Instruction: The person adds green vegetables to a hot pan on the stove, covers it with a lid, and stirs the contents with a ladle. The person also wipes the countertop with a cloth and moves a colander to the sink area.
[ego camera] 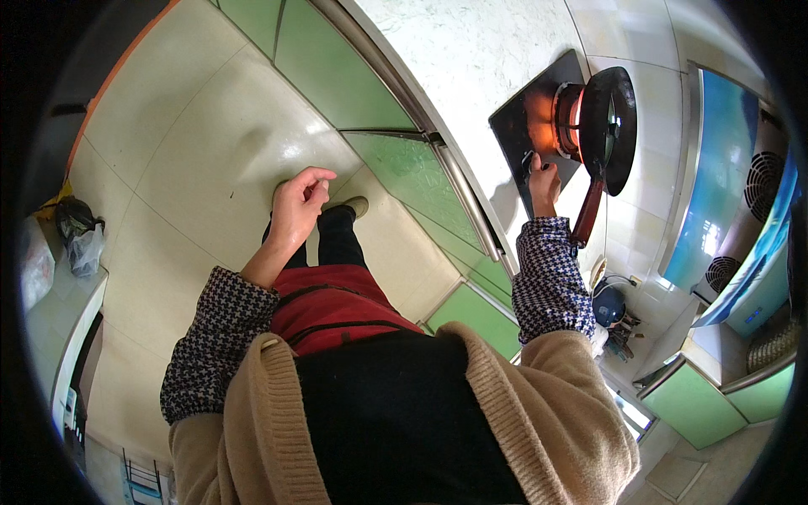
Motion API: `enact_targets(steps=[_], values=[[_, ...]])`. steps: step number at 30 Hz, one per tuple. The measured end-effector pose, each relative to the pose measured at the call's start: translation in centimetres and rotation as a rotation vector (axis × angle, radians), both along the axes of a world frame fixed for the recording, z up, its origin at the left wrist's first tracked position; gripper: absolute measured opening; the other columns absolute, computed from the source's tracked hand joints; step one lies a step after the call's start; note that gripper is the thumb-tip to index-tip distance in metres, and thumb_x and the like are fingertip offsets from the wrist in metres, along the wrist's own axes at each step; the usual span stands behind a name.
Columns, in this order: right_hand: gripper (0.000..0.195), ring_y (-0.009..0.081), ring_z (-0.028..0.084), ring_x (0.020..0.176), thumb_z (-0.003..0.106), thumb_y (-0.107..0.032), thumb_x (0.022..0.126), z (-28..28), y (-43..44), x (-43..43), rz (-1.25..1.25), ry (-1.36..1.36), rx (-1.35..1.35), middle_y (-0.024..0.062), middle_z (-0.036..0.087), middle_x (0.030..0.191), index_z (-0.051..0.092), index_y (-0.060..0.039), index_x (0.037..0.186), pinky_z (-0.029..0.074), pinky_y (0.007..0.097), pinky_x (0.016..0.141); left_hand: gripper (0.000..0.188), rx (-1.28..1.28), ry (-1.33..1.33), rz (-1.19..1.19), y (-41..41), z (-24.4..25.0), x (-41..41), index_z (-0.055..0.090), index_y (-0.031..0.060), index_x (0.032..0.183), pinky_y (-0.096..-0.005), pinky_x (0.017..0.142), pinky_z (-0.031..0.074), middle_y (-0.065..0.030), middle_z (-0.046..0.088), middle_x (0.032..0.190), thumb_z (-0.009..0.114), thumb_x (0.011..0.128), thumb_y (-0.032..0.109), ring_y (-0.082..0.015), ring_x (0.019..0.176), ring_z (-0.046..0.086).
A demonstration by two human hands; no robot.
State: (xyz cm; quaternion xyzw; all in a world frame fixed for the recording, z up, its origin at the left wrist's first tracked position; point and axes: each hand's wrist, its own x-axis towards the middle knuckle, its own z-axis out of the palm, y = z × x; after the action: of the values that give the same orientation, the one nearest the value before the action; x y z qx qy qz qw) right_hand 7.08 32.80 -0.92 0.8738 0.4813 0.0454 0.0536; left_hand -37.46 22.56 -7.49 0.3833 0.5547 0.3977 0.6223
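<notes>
My right hand [545, 186] is at the front edge of a black gas cooktop [514, 120], its fingers closed around a control knob [528, 161]. Beyond it, a burner [570, 122] glows orange under a black wok [625, 158]. What looks like a glass lid [610, 129] with a dark knob covers the wok. The wok's reddish-brown handle [588, 214] points back toward me, beside my right forearm. My left hand [297, 208] hangs in front of my body above the floor, fingers loosely curled together, with nothing seen in it.
A pale countertop [461, 44] extends past the cooktop, above green cabinet doors [341, 69]. A range hood [719, 177] is on the tiled wall. Farther right are a dark blue rounded appliance [609, 306] and several utensils [622, 341]. Plastic bags [82, 243] lie on a surface at left.
</notes>
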Motion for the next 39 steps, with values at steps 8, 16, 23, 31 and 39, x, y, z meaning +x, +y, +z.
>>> enact_targets(steps=[8, 16, 23, 31, 39], values=[[0.060, 0.0437, 0.056, 0.090, 0.042, -0.053, 0.083, 0.0, 0.0, 0.2, -0.014, 0.015, -0.015, 0.0288, 0.059, 0.092, 0.055, 0.0044, 0.095, 0.045, 0.0471, 0.078, 0.013, -0.013, -0.013, 0.008, -0.3, -0.1, -0.1, 0.060, 0.0040, 0.094, -0.0201, 0.048, 0.040, 0.0004, 0.050, 0.060, 0.050, 0.086, 0.006, -0.0054, 0.052, 0.045], [0.065, 0.0438, 0.055, 0.093, 0.043, -0.057, 0.081, 0.3, 0.8, 0.1, -0.010, 0.026, -0.010, 0.0301, 0.057, 0.096, 0.053, 0.0047, 0.100, 0.044, 0.0468, 0.080, 0.013, -0.006, 0.006, 0.002, -0.1, -0.3, -0.1, 0.060, 0.0040, 0.094, -0.0198, 0.048, 0.040, 0.0004, 0.051, 0.061, 0.050, 0.086, 0.006, -0.0053, 0.052, 0.046], [0.079, 0.0438, 0.053, 0.098, 0.050, -0.060, 0.077, 0.6, -1.7, 1.9, -0.050, 0.176, 0.193, 0.0319, 0.055, 0.101, 0.035, 0.0037, 0.121, 0.042, 0.0435, 0.083, 0.015, -0.002, 0.016, -0.115, 3.7, -1.2, 3.0, 0.058, 0.0016, 0.097, -0.0201, 0.048, 0.039, 0.0019, 0.050, 0.063, 0.048, 0.087, 0.006, -0.0049, 0.052, 0.044], [0.036, 0.0362, 0.058, 0.085, 0.058, -0.027, 0.078, -3.3, -8.6, 2.1, -0.308, 0.632, 0.034, 0.0197, 0.061, 0.094, 0.054, -0.0026, 0.103, 0.046, 0.0414, 0.076, 0.015, -0.046, 0.050, -0.543, 19.0, 0.1, 11.4, 0.056, 0.0011, 0.097, -0.0197, 0.050, 0.041, 0.0001, 0.051, 0.070, 0.047, 0.087, 0.005, -0.0063, 0.061, 0.048], [0.022, 0.0361, 0.059, 0.080, 0.054, -0.020, 0.073, -7.6, -18.1, 1.8, -0.718, 0.707, 0.129, 0.0208, 0.061, 0.081, 0.062, -0.0012, 0.082, 0.047, 0.0422, 0.073, 0.017, -0.078, 0.184, -0.884, 29.8, -1.2, 18.4, 0.056, 0.0013, 0.098, -0.0203, 0.052, 0.043, 0.0001, 0.051, 0.071, 0.048, 0.084, 0.005, -0.0075, 0.063, 0.051]])
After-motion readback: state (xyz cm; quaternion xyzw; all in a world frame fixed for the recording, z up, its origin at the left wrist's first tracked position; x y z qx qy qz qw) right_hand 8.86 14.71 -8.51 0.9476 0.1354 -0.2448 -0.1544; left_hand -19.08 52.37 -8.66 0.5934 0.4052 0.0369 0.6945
